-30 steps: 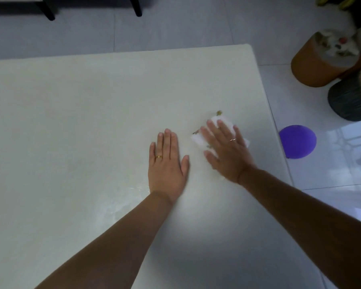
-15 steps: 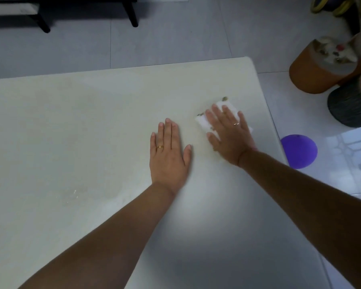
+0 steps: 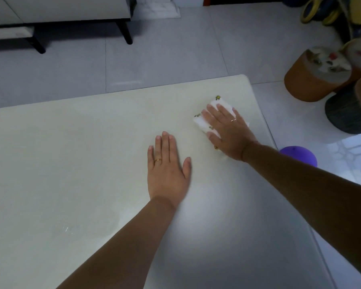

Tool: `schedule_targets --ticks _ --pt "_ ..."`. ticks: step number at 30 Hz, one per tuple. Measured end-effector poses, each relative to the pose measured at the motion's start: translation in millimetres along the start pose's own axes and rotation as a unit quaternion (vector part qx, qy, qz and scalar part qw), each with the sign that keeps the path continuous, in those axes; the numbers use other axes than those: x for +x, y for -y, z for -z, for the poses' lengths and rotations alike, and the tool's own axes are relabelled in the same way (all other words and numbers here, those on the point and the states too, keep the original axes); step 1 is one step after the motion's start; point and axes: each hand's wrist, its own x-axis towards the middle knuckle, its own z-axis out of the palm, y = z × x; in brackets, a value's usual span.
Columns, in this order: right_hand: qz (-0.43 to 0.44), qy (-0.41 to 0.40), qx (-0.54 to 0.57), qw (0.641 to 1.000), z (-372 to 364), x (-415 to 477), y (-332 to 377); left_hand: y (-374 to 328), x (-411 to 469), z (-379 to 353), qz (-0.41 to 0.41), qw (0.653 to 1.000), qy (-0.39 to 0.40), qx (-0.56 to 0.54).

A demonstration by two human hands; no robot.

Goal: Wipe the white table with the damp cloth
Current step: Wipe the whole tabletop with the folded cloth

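Observation:
The white table (image 3: 75, 155) fills most of the view, with its far right corner at the upper right. A folded white cloth (image 3: 202, 123) with small green marks lies near that corner. My right hand (image 3: 229, 134) presses flat on top of the cloth, fingers spread and pointing away, covering most of it. My left hand (image 3: 167, 172) lies flat, palm down, on the bare tabletop to the left of the cloth, fingers together, holding nothing. A faint wet streak shows on the table near the lower left.
Grey tiled floor surrounds the table. A purple ball (image 3: 299, 156) lies on the floor by the right edge. An orange round stool (image 3: 308, 80) and a dark stool (image 3: 346, 113) stand at the right. A bench with black legs (image 3: 124, 32) is at the back.
My right hand has slid the cloth away from me toward the far right corner. The left hand has stayed flat in place. The view has tilted up, showing more floor.

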Motion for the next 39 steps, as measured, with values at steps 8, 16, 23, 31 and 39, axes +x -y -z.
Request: schedule_targets --ticks 8,16,23,31,39 --pt "-0.272 -0.005 0.053 0.961 -7 60 69 -2 2 -2 0.009 1.0 0.0 0.004" --pt "-0.132 -0.018 0.044 0.99 4 51 -14 -13 5 7 0.019 1.0 -0.009 -0.005" --pt "-0.204 0.006 0.067 0.977 3 86 26 -58 34 -11 -0.015 1.0 0.01 -0.023" --pt "-0.179 -0.019 0.059 0.982 7 69 -61 -58 31 -15 -0.014 1.0 0.011 -0.011" --pt "-0.184 -0.012 0.046 0.982 -8 37 -18 -59 34 -14 -0.007 1.0 0.008 0.009"
